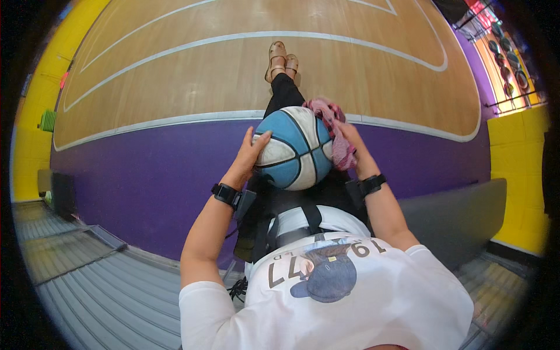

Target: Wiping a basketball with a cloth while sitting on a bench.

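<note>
A blue and white basketball (298, 150) with black seams rests over my lap, between my two hands. My left hand (253, 148) grips the ball's left side, with the thumb on top and the other fingers partly hidden behind it. In my right hand (352, 142) is a crumpled pink patterned cloth (340, 135), pressed against the ball's right side. Part of the cloth drapes over the ball's upper right edge. Black bands with small devices circle both of my wrists.
My legs stretch forward, with tan shoes (279, 61) on the wooden court floor (175, 81). A purple strip (151, 181) borders the court. Grey ribbed benches (111, 291) lie at lower left, a dark padded panel (461, 216) at right. Yellow walls (516, 169) stand at both sides.
</note>
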Tool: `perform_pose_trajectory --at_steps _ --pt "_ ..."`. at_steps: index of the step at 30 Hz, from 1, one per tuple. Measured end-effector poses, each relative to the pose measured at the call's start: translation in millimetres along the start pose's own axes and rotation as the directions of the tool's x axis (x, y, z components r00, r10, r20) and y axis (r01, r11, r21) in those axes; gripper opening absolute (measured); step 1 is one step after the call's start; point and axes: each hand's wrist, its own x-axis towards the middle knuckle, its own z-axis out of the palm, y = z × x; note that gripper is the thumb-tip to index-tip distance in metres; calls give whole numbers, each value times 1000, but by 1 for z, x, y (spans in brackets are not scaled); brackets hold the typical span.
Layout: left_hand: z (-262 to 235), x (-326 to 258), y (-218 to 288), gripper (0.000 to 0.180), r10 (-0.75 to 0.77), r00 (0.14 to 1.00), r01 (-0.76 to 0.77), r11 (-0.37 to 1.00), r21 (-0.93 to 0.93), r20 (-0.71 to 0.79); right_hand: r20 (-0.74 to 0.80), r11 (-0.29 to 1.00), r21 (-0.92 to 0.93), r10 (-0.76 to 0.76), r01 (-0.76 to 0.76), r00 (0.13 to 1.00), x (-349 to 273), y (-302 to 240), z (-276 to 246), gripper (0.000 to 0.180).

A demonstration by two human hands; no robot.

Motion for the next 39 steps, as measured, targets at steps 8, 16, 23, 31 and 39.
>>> perform_pose_trajectory --at_steps 8,16,23,31,39 --pt "-8 -29 16 81 -40 996 33 995 94 81 262 957 -288 36 43 964 -4 -83 20 50" --pt "8 4 21 98 441 845 -526 584 618 303 90 981 -1 -192 193 977 -22 -43 38 46" --pt "7 6 8 95 474 865 -456 602 656 166 61 915 -257 -305 310 950 -36 -68 51 51" --pt "4 4 8 95 445 887 -414 652 635 122 -10 738 -460 -560 493 829 -59 -63 76 52" --pt "0 17 4 95 407 908 -380 692 614 103 98 700 -460 -572 547 814 -88 -82 81 53"
